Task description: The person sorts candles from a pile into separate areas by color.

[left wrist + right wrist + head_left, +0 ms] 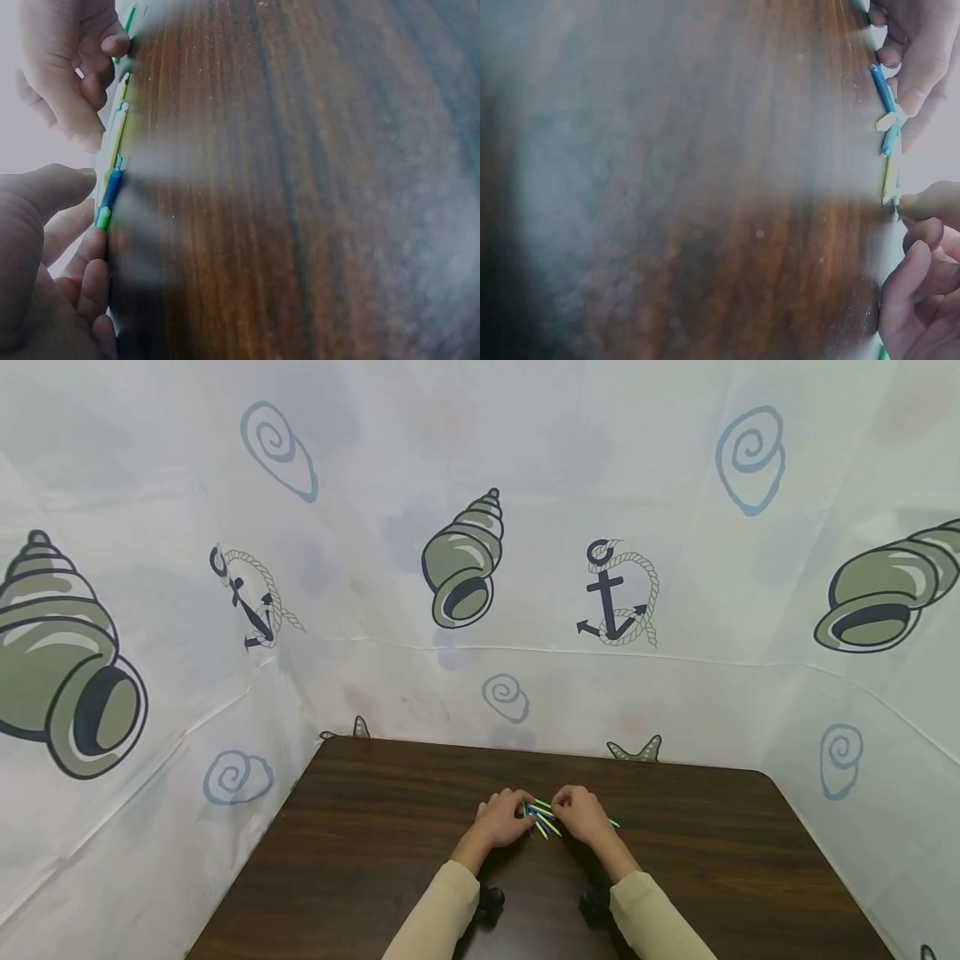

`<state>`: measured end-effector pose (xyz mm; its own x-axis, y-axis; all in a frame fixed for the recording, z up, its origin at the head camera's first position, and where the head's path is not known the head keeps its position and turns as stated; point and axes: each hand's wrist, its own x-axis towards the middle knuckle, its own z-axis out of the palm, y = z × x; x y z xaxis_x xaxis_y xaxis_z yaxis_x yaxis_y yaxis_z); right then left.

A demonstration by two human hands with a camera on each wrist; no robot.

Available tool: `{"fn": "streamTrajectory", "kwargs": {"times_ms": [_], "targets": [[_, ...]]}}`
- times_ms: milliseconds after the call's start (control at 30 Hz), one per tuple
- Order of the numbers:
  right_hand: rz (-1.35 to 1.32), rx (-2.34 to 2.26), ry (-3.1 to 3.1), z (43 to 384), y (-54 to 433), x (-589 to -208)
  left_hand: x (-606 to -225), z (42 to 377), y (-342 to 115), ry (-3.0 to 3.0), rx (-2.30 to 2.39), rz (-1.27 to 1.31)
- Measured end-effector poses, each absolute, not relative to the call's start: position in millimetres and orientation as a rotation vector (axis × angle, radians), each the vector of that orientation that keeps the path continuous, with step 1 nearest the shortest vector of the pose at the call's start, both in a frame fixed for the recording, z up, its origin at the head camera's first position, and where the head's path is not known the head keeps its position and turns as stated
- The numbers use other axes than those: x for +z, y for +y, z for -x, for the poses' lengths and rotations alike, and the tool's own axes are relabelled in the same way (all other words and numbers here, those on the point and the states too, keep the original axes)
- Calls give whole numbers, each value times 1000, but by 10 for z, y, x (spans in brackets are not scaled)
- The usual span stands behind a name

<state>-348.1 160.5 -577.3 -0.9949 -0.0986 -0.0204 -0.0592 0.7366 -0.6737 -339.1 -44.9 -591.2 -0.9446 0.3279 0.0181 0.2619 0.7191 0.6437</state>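
Observation:
Thin coloured sticks (545, 820) in yellow-green, blue and pale shades lie in a loose, crossing bunch on the dark table. My left hand (505, 817) holds the bunch at its left end, the thumb above and curled fingers below around a blue stick (112, 187) with a green one beside it. Opposite, my right hand (583, 814) has curled fingers and pinches at the right end of the bunch, fingertips right at the end of a yellow stick (889, 178). Part of the bunch is hidden behind the fingers.
One green stick (614, 822) lies apart, just right of the right hand. The brown wood-grain table (375, 827) reaches back to a white sheet (360, 677) printed with shells and anchors, which hangs behind and along both sides. Dark round pieces (491, 899) sit by the wrists.

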Motion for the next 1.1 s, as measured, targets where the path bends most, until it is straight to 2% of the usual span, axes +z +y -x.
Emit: {"fn": "streamTrajectory", "kwargs": {"times_ms": [1100], "targets": [[62,-1200,2941,3293,2012,-5683,-6072,3450,-390,2918,975,-461]]}}
